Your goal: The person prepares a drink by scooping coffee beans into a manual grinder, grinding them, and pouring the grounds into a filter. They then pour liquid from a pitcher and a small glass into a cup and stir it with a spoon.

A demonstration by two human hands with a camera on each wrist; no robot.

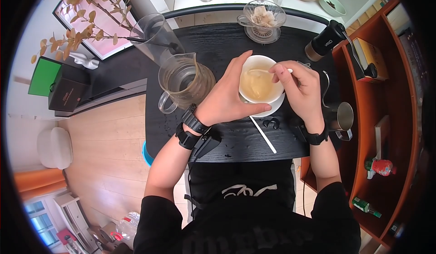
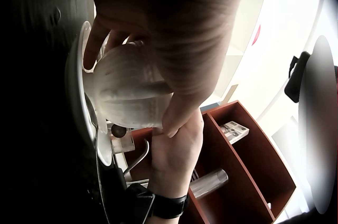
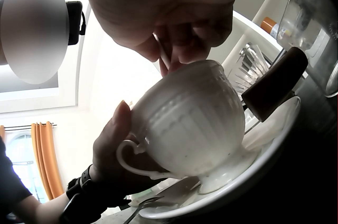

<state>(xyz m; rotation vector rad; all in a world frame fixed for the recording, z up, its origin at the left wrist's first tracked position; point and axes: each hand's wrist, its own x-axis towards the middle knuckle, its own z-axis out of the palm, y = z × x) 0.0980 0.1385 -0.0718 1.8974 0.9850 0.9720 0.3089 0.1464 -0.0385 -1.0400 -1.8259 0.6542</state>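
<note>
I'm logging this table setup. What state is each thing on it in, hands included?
White cup: upright on its saucer, holding pale yellow liquid
Left hand: around the cup
Right hand: pinching a slim utensil at the cup
Spoon: resting on the saucer, handle past its rim
Glass pitcher: upright, uncovered
Glass dripper: uncovered, with pale crumpled contents
Metal jug: open-topped
Grinder: upright, crank attached

This looks like a home: it has a wood floor (image 1: 104,149), an orange curtain (image 3: 47,160), a brown shelf (image 1: 368,102), a picture (image 1: 111,39) and a leafy branch (image 1: 92,16).
</note>
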